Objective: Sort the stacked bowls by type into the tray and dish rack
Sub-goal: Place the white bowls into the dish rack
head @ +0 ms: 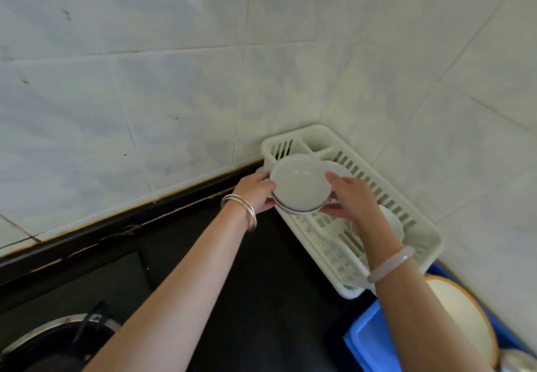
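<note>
Here the left hand (257,193) and right hand (350,200) each grip a rim of the stacked bowls (300,187) above the dish rack (418,244)'s far end, apparently mid-placement, so lowering them evenly seems next.

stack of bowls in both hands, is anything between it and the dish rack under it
Nothing visible does. The left hand and right hand hold the stack of bowls over the dish rack; another bowl sits further along, beside the right wrist.
</note>
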Action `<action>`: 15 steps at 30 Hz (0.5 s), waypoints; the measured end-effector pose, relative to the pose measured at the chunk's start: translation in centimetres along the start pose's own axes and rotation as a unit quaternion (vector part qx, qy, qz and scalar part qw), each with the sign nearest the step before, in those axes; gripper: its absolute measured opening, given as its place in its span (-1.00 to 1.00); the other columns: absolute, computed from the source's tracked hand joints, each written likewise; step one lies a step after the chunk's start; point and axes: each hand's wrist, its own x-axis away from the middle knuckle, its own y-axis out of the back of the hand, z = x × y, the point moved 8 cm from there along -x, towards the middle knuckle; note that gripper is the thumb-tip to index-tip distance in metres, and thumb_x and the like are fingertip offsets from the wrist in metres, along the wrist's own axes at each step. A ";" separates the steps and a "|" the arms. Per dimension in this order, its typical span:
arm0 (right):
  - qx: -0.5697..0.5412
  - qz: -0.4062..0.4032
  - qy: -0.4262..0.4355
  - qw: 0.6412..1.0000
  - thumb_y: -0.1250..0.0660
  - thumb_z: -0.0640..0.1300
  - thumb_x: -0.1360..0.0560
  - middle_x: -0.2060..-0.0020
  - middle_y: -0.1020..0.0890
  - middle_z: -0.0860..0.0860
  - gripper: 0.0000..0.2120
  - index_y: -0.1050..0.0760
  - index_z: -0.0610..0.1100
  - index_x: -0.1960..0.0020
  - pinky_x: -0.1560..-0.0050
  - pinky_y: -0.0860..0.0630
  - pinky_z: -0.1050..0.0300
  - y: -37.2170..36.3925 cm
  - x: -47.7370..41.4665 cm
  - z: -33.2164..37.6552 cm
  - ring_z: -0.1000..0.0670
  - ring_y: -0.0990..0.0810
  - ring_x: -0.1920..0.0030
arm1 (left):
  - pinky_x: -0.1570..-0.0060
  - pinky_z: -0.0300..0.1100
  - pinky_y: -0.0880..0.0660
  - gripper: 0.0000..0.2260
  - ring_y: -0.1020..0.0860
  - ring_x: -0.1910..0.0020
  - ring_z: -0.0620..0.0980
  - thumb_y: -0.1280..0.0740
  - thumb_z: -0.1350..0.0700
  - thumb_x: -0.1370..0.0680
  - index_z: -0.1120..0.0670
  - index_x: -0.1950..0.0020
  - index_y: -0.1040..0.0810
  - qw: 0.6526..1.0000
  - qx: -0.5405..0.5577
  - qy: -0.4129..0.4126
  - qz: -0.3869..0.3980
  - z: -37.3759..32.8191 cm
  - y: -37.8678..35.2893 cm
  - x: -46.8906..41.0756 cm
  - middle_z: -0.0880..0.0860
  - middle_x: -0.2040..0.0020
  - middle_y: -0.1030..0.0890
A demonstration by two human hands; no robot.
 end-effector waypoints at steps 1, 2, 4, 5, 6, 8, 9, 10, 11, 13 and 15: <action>-0.006 -0.012 -0.004 1.000 -0.32 0.06 -0.50 0.16 -0.61 -0.07 -0.78 -0.50 -0.10 0.17 0.02 -0.64 -0.14 1.4 -0.2 -0.1 0.01 -0.66 0.36 | -0.05 -0.10 -0.49 -0.63 -0.48 -0.21 0.11 -0.17 0.33 -0.54 0.14 -0.34 -0.41 1.000 -0.023 0.003 0.017 -0.3 -1.6 -0.3 0.20 -0.26 -0.48; -0.017 -0.021 -0.010 1.000 -0.32 0.03 -0.50 0.13 -0.60 -0.12 -0.78 -0.48 -0.10 0.19 0.03 -0.64 -0.16 2.6 -0.4 -0.4 -0.03 -0.65 0.31 | -0.09 -0.07 -0.47 -0.63 -0.45 -0.26 0.14 -0.17 0.34 -0.54 0.15 -0.34 -0.40 0.998 -0.046 0.007 0.032 -0.4 -3.1 -0.6 0.21 -0.29 -0.46; -0.039 -0.037 -0.031 0.998 -0.32 -0.01 -0.51 0.04 -0.58 -0.21 -0.80 -0.47 -0.15 0.16 0.07 -0.64 -0.14 4.6 -0.9 -1.5 -0.11 -0.64 0.22 | -0.15 -0.03 -0.46 -0.63 -0.42 -0.29 0.15 -0.15 0.35 -0.55 0.19 -0.35 -0.38 0.994 -0.085 0.023 0.059 -0.2 -5.6 -1.6 0.22 -0.30 -0.44; -0.049 -0.043 -0.045 0.997 -0.31 -0.04 -0.52 0.02 -0.58 -0.22 -0.80 -0.46 -0.16 0.16 0.09 -0.64 -0.10 5.3 -1.2 -2.2 -0.13 -0.63 0.18 | -0.18 -0.01 -0.44 -0.62 -0.42 -0.28 0.14 -0.14 0.36 -0.55 0.20 -0.37 -0.37 0.992 -0.101 0.032 0.074 0.1 -6.8 -2.1 0.22 -0.28 -0.44; -0.061 -0.047 -0.059 0.995 -0.30 -0.06 -0.53 0.01 -0.57 -0.23 -0.81 -0.45 -0.16 0.17 0.11 -0.63 -0.08 5.8 -1.4 -3.0 -0.14 -0.62 0.15 | -0.22 0.02 -0.42 -0.61 -0.41 -0.28 0.14 -0.12 0.38 -0.55 0.20 -0.38 -0.35 0.988 -0.118 0.040 0.087 0.4 -7.9 -2.6 0.23 -0.27 -0.44; -0.089 -0.047 -0.082 0.992 -0.28 -0.10 -0.55 -0.01 -0.55 -0.22 -0.81 -0.44 -0.22 0.13 0.10 -0.61 -0.06 6.4 -2.0 -4.9 -0.16 -0.61 0.11 | -0.25 0.02 -0.39 -0.59 -0.39 -0.32 0.18 -0.10 0.40 -0.56 0.19 -0.40 -0.33 0.979 -0.166 0.051 0.103 1.0 -9.5 -3.6 0.25 -0.33 -0.42; -0.104 -0.045 -0.093 0.989 -0.27 -0.11 -0.56 -0.03 -0.54 -0.21 -0.83 -0.42 -0.24 0.06 0.08 -0.61 -0.07 6.5 -2.2 -5.8 -0.15 -0.61 0.12 | -0.25 0.01 -0.38 -0.59 -0.38 -0.34 0.19 -0.09 0.39 -0.56 0.19 -0.40 -0.32 0.973 -0.195 0.056 0.111 1.4 -10.1 -4.2 0.25 -0.36 -0.40; -0.115 -0.044 -0.100 0.987 -0.26 -0.13 -0.57 -0.03 -0.53 -0.20 -0.84 -0.40 -0.23 -0.02 0.05 -0.61 -0.08 6.4 -2.4 -6.7 -0.13 -0.61 0.17 | -0.27 0.01 -0.38 -0.59 -0.38 -0.34 0.19 -0.09 0.39 -0.56 0.18 -0.41 -0.31 0.965 -0.225 0.063 0.117 1.8 -10.5 -4.7 0.24 -0.37 -0.39; -0.123 -0.045 -0.105 0.986 -0.25 -0.15 -0.58 -0.02 -0.52 -0.19 -0.85 -0.38 -0.21 -0.07 0.03 -0.61 -0.10 6.4 -2.6 -7.5 -0.11 -0.60 0.23 | -0.29 0.02 -0.38 -0.59 -0.38 -0.34 0.19 -0.09 0.39 -0.57 0.18 -0.41 -0.30 0.957 -0.252 0.072 0.124 2.2 -10.8 -5.3 0.23 -0.38 -0.39; -0.126 -0.051 -0.110 0.985 -0.23 -0.19 -0.58 0.08 -0.54 -0.20 -0.86 -0.42 -0.24 -0.10 0.02 -0.61 -0.13 6.1 -3.1 -9.0 -0.11 -0.60 0.27 | -0.30 0.06 -0.37 -0.59 -0.39 -0.34 0.21 -0.09 0.41 -0.56 0.20 -0.41 -0.31 0.940 -0.304 0.084 0.131 2.9 -11.2 -6.5 0.23 -0.38 -0.39; -0.117 -0.055 -0.124 0.984 -0.23 -0.22 -0.58 0.19 -0.58 -0.22 -0.80 -0.48 -0.37 -0.07 -0.04 -0.59 -0.19 5.8 -3.5 -10.4 -0.21 -0.63 0.22 | -0.29 0.08 -0.38 -0.60 -0.40 -0.33 0.22 -0.10 0.41 -0.56 0.22 -0.39 -0.33 0.921 -0.357 0.085 0.131 3.4 -11.4 -7.5 0.24 -0.37 -0.40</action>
